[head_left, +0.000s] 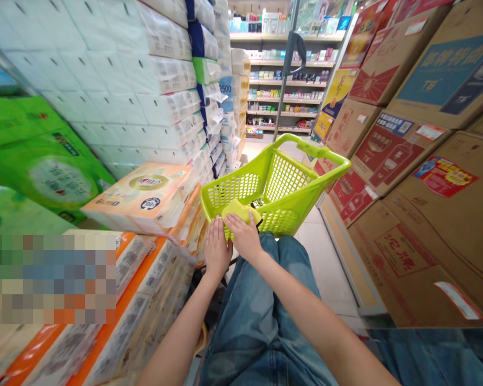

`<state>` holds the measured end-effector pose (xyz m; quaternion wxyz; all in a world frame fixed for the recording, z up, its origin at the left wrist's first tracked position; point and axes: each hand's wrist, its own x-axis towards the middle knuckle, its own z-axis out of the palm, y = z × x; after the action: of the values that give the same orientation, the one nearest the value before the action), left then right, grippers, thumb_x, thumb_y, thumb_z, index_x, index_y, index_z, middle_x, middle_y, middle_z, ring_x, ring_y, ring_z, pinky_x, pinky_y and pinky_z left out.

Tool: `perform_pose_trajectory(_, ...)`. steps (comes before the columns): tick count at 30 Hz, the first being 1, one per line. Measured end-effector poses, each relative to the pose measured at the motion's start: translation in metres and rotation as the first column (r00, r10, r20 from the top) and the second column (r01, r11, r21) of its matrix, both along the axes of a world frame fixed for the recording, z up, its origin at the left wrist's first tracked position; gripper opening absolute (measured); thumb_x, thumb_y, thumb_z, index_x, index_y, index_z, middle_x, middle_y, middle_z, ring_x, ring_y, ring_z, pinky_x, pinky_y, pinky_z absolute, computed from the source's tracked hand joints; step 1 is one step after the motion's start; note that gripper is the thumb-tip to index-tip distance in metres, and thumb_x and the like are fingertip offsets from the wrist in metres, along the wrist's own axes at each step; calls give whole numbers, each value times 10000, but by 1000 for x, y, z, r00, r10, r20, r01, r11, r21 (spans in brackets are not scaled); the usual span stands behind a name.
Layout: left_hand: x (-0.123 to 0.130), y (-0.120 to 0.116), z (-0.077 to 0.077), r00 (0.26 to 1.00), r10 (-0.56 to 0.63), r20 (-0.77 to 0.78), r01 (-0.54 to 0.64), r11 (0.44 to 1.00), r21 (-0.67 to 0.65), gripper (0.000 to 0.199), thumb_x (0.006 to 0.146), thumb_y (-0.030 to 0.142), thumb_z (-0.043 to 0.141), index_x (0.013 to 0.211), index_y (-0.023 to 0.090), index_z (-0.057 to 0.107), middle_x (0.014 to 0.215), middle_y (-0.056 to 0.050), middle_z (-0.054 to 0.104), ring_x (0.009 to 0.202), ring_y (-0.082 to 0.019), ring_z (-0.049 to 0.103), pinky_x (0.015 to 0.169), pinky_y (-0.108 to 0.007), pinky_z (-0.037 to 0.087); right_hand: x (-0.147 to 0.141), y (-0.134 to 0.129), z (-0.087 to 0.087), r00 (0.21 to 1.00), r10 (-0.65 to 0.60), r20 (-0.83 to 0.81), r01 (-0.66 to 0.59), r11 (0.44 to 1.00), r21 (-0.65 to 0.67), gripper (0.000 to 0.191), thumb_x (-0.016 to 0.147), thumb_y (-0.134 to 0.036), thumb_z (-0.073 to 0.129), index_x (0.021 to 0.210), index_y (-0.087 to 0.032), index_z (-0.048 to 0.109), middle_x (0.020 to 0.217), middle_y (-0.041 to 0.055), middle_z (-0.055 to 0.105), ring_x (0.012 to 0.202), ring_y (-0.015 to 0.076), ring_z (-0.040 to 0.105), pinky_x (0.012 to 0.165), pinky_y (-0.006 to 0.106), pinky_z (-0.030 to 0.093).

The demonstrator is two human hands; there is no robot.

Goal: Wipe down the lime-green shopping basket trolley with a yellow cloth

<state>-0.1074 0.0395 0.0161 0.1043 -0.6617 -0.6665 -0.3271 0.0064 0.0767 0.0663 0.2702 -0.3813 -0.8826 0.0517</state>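
lime-green basket (233, 188) is standing on a tiled floor (326, 257) just ahead of the person's jeans (257, 321), with its handle (322, 150) rising on the far side. the right hand (244, 236) is pressing down on a yellow pouch (238, 212), which is lying across the basket's near rim, and its fingers are curling over it. the left hand (217, 249) is staying open just beside it, with its fingertips (215, 222) reaching the rim, so the hands are close but apart. a small dark packet (258, 203) is lying inside the basket. tissue packs (161, 75) are piling up on the left, cardboard cartons (402, 150) are lining the right, and shelves (285, 80) of small boxes are showing beyond.
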Motion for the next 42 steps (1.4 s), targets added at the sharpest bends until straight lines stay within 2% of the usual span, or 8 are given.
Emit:
perform_pose_trajectory(3, 2, 0, 3, 1000, -2, 3, 2, 1000, 7, 727, 866, 162, 487, 1537, 112, 215, 1582, -166, 325, 1493, -281, 248, 1199, -479, 292, 31, 14, 3, 1000, -14, 22, 14, 1000, 16, 574, 890, -47, 403, 1428, -230, 482, 1479, 64, 510, 1409, 172, 419, 1222, 535, -79)
perform_pose_trajectory(10, 3, 0, 5, 1000, -1, -11, 1, 1000, -2, 731, 873, 156, 486, 1539, 94, 193, 1587, -171, 314, 1493, -279, 244, 1208, -474, 276, 88, 49, 12, 940, -330, -86, 328, 944, -34, 684, 786, 25, 362, 1396, -243, 518, 1454, 44, 543, 1401, 176, 430, 1206, 577, -62)
perform_pose_trajectory(15, 6, 1, 4, 1000, 4, 21, -5, 1000, 20, 745, 872, 169, 494, 1541, 94, 177, 1584, -192, 308, 1493, -297, 239, 1193, -506, 295, 46, 32, 7, 915, -389, -105, 382, 921, -80, 646, 808, 4, 371, 1409, -194, 501, 1462, 79, 531, 1422, 196, 398, 1200, 587, -83)
perform_pose_trajectory(21, 4, 0, 1, 1000, 29, 1, -29, 1000, 11, 670, 898, 136, 411, 1535, 99, 206, 1574, -180, 336, 1498, -262, 232, 1197, -479, 297, -18, -5, -3, 989, -131, -61, 129, 991, -47, 526, 912, -92, 390, 1424, -166, 483, 1480, 101, 508, 1434, 190, 374, 1227, 530, -60)
perform_pose_trajectory(27, 3, 1, 2, 1000, 24, -18, -24, 1000, 5, 719, 865, 142, 475, 1531, 86, 211, 1572, -188, 335, 1496, -278, 235, 1201, -476, 287, 23, 12, 1, 999, -35, -41, 34, 999, -26, 604, 863, -21, 387, 1416, -239, 495, 1463, 62, 531, 1412, 162, 411, 1209, 541, -119)
perform_pose_trajectory(33, 6, 2, 2, 999, 12, 31, -13, 1000, 27, 743, 858, 136, 491, 1539, 104, 197, 1580, -182, 320, 1497, -291, 232, 1201, -498, 276, 78, 44, 9, 938, -323, -123, 315, 946, -81, 682, 783, 27, 365, 1393, -236, 521, 1453, 49, 543, 1406, 166, 423, 1199, 571, -107)
perform_pose_trajectory(37, 9, 3, 0, 999, 20, 39, -22, 999, 38, 747, 861, 149, 500, 1537, 89, 188, 1579, -191, 315, 1501, -294, 214, 1194, -499, 289, 47, 31, 11, 926, -366, -91, 358, 929, -97, 635, 814, 4, 391, 1401, -203, 513, 1460, 82, 533, 1416, 188, 407, 1208, 563, -84)
perform_pose_trajectory(42, 5, 4, -6, 999, 39, 30, -40, 999, 23, 658, 911, 141, 408, 1537, 105, 207, 1574, -175, 335, 1504, -248, 215, 1201, -477, 291, -19, -7, 3, 987, -157, -36, 155, 986, -59, 502, 931, -113, 397, 1424, -157, 484, 1479, 113, 508, 1432, 194, 380, 1236, 517, -12)
